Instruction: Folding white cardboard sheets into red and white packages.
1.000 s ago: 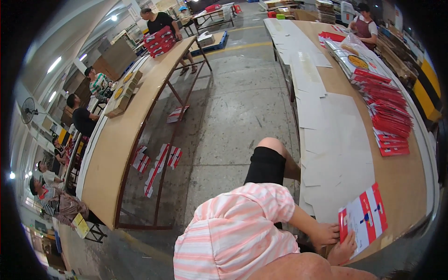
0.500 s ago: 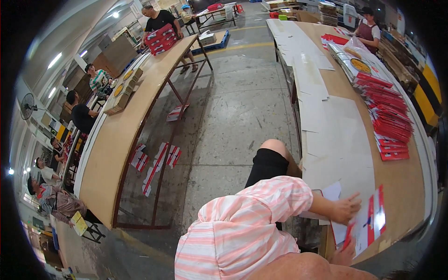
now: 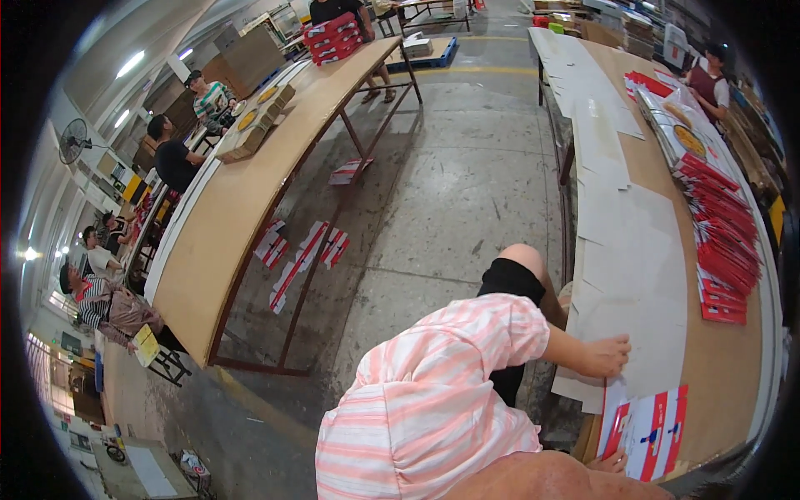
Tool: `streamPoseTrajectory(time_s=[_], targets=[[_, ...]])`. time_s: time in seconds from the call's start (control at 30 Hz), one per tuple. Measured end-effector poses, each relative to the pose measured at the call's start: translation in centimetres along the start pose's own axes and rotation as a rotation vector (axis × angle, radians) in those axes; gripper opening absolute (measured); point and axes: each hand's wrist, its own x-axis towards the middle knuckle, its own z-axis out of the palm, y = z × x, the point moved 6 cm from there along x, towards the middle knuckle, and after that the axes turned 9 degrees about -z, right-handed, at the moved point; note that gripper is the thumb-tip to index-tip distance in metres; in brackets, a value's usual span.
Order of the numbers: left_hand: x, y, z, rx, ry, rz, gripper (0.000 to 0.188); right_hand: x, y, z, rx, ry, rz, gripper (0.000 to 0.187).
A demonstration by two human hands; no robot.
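Along the right-hand table's near end lies a flat red-and-white printed carton point(image 3: 662, 421) with small blue marks. One narrow flap stands partly raised on its left side. My right hand point(image 3: 614, 462) grips the carton's lower left edge, its fingertips on the printed face and the rest hidden behind my arm. Just beyond the carton's upper left corner, my left hand point(image 3: 607, 357) is over the grey sheet covering the table, its fingers curled in with nothing visible in them. A pale flap shows just below that hand.
Overlapping red-and-white cartons point(image 3: 723, 242) form a long row on the right table point(image 3: 704, 367). Across the aisle, a long brown table point(image 3: 196, 275) carries yellow-topped bundles point(image 3: 258, 125) and red packs point(image 3: 333, 39). Printed pieces point(image 3: 300, 262) lie beneath it. Several people work around the tables.
My left hand has come off the carton and onto the grey sheet, its fingers curling in. The carton has shifted lower in view, flap raised. My view has turned left.
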Motion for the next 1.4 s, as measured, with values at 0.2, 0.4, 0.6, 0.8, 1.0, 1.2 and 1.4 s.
streamPoseTrajectory(time_s=[0.2, 0.4, 0.6, 0.8, 1.0, 1.2, 1.4], targets=[[-2.3, -6.4, -3.9, -0.281, -0.045, 0.215, 0.059, -0.9, 1.9, 0.9, -0.031, 0.378, -0.237, 0.053], [3.3, -9.7, -3.9, -0.312, 0.005, 0.045, 0.035, -2.0, -1.9, -5.3, -0.068, 0.244, -0.142, 0.037], [1.7, -7.4, 0.2, 0.217, -0.006, -0.281, 0.015, -1.2, -2.3, -4.6, -0.053, 1.169, -0.684, 0.036], [-4.0, -6.0, 4.6, -1.955, -0.377, -1.239, 0.042, -2.6, 0.7, -0.9, 0.098, 0.306, -0.111, 0.051], [-0.3, -6.9, -0.7, -1.240, 0.271, -0.997, 0.023, -3.6, 0.3, -1.7, 0.152, 0.119, 0.023, 0.050], [0.6, -3.2, -6.5, -0.704, -0.075, -0.106, 0.030, 0.1, -3.3, -6.8, 0.315, 0.134, -0.070, 0.051], [1.8, 1.0, -4.3, -0.445, -0.253, 0.078, 0.036, -1.2, -1.8, -6.1, 0.240, 0.107, 0.020, 0.055]])
